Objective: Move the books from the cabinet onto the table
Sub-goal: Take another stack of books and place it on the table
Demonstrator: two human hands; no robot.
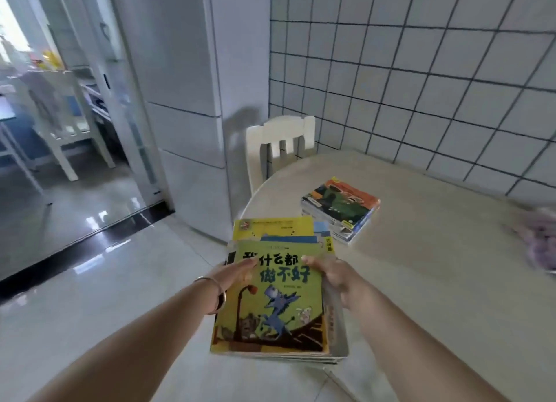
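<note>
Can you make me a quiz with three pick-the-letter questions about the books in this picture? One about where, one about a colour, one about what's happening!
1. Where is the stack of books with the orange cover on top?
A. on the table
B. on the chair
C. on the floor

2. What colour is the cover of the top book in the person's hands?
A. red
B. green
C. black

3. How is the carried stack held?
A. by one hand
B. by both hands
C. by nobody

Answers:
1 A, the orange-topped stack lies on the table.
2 B, the carried stack shows a green cover.
3 B, the left hand and right hand each grip a side.
</note>
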